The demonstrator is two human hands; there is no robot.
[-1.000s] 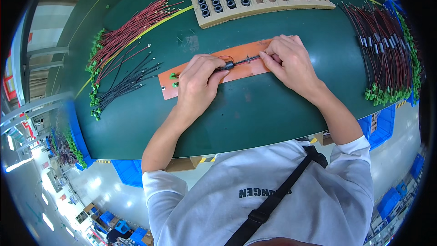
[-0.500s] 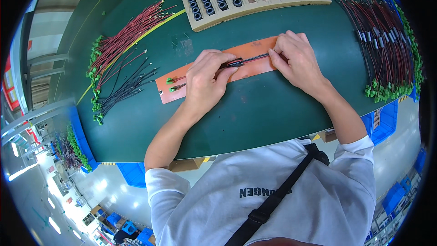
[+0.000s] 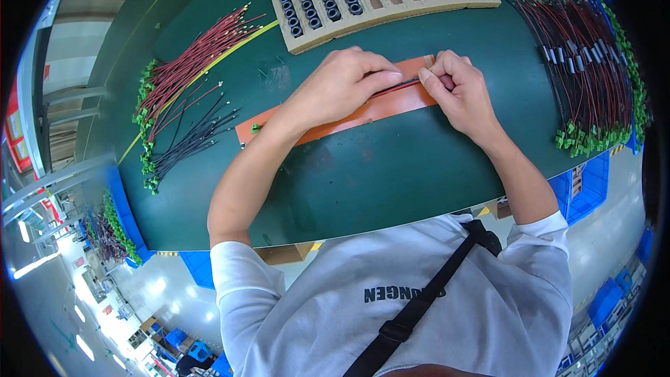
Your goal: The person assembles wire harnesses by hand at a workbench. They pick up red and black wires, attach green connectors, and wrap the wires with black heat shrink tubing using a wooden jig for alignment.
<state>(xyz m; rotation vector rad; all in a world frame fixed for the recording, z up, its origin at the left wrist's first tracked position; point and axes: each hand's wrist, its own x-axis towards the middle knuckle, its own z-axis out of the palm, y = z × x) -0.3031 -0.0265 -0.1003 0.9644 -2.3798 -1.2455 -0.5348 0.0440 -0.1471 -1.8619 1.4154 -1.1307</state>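
Two hands meet the red and black wires (image 3: 401, 86): the right hand (image 3: 455, 87) pinches them at thumb and forefinger; the left hand (image 3: 349, 82) curls over them, its grip hidden, so I cannot tell how tightly. This spacing probably holds the wires straight along the orange strip (image 3: 398, 106) on the green surface (image 3: 391, 167). Beyond, a cardboard tray (image 3: 380, 14) carries dark rings (image 3: 333, 12) in its leftmost grooves, likely sorted for easy picking.

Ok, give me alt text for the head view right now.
The right hand pinches thin red and black wires, the left hand close alongside, over a flat orange board on a green table. Beyond, a beige grooved tray holds black rings; red and black wire bundles with green connectors lie on either side.
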